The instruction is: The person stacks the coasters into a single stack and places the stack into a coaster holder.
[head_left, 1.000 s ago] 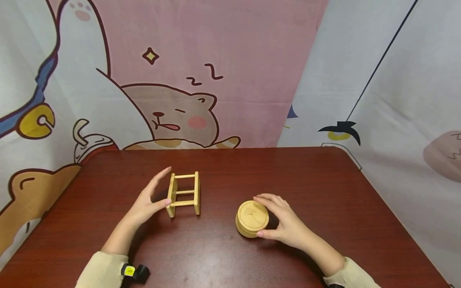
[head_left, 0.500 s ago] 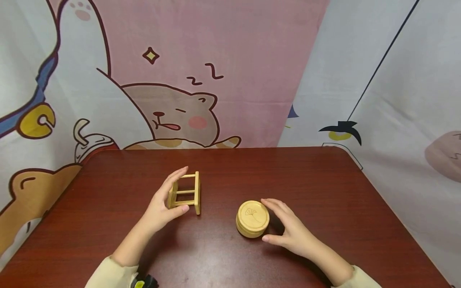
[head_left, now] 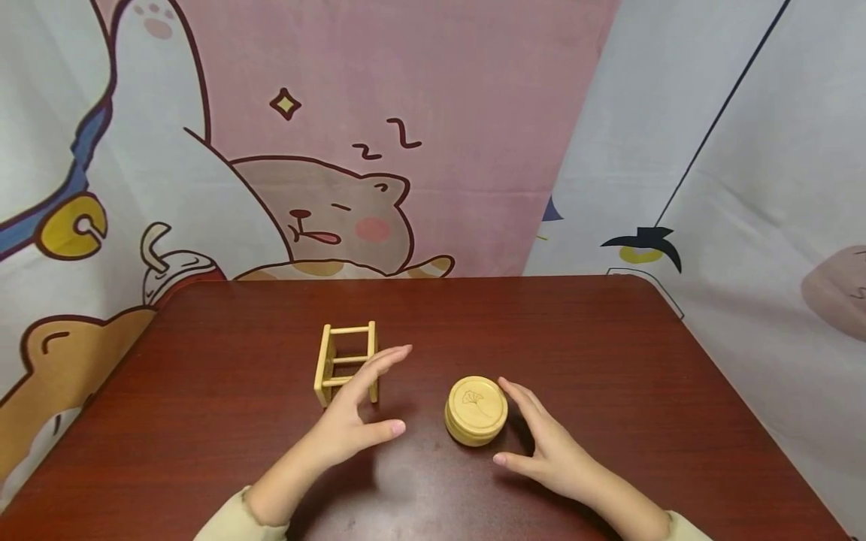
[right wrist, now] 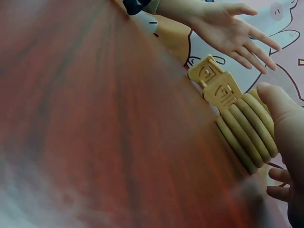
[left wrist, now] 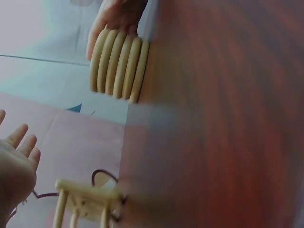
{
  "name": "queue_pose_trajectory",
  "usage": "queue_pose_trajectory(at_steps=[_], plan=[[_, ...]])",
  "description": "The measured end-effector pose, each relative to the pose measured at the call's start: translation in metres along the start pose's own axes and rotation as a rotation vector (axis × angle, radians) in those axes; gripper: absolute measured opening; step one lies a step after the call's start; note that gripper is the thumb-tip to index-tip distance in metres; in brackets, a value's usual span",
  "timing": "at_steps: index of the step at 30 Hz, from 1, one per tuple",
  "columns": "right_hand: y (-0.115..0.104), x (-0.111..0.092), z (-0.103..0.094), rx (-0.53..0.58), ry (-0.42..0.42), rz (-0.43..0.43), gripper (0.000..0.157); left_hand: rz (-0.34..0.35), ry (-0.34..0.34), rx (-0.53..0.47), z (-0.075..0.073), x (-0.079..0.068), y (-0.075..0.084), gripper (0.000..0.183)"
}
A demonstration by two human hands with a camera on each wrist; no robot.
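A stack of round wooden coasters (head_left: 476, 409) stands on the table, the top one engraved with a ginkgo leaf. In the left wrist view the stacked coasters (left wrist: 118, 64) show their edges as several discs. My right hand (head_left: 551, 447) is just right of the stack, thumb and fingers spread apart around that side, gripping nothing. My left hand (head_left: 348, 428) is between the stack and a small wooden coaster rack (head_left: 325, 368), fingers extended toward the stack and holding nothing. It covers the rack's near right corner in the head view. Cut-out patterns mark the end panels of the rack (right wrist: 223, 92).
The dark red-brown table (head_left: 575, 323) has rounded far corners. Behind it hangs a cloth backdrop (head_left: 487, 135) with cartoon animals, right up to the far edge. Cream sleeves (head_left: 246, 518) cover the forearms.
My left hand has moved right and toward me, from the rack's left side to between rack and stack. My right hand has drawn slightly back from the coasters. Rack and stack stay put.
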State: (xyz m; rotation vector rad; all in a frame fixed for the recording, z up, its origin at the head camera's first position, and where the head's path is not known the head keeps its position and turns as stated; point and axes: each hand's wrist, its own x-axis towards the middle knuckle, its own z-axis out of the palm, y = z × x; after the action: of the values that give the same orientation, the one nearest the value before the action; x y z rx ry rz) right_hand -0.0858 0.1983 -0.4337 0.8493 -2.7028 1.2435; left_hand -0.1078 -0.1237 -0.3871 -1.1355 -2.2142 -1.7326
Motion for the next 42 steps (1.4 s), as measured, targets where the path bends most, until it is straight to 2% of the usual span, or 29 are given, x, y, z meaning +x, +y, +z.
queue_pose_trajectory(at_steps=[10,13,18,22,27,33,42], plan=[[0.003,-0.002,0.01,-0.031,0.033,-0.021,0.098,-0.015,-0.018,-0.036,0.033,0.0,-0.009,0.075],[0.004,-0.002,0.013,-0.041,0.045,-0.033,0.096,-0.048,-0.016,-0.045,0.042,-0.001,-0.014,0.074],[0.005,-0.002,0.016,-0.076,0.053,-0.042,0.095,-0.15,-0.012,-0.063,0.054,-0.001,-0.023,0.073],[0.005,-0.001,0.017,-0.092,0.042,-0.046,0.094,-0.219,-0.043,-0.056,0.06,0.0,-0.03,0.072],[0.005,0.001,0.018,-0.093,0.032,-0.048,0.093,-0.231,-0.087,-0.028,0.066,0.005,-0.037,0.073],[0.006,0.0,0.02,-0.144,0.036,-0.041,0.094,-0.288,-0.136,-0.046,0.074,0.009,-0.04,0.077],[0.006,0.001,0.021,-0.167,0.052,-0.029,0.097,-0.271,-0.134,-0.037,0.081,0.014,-0.044,0.081]])
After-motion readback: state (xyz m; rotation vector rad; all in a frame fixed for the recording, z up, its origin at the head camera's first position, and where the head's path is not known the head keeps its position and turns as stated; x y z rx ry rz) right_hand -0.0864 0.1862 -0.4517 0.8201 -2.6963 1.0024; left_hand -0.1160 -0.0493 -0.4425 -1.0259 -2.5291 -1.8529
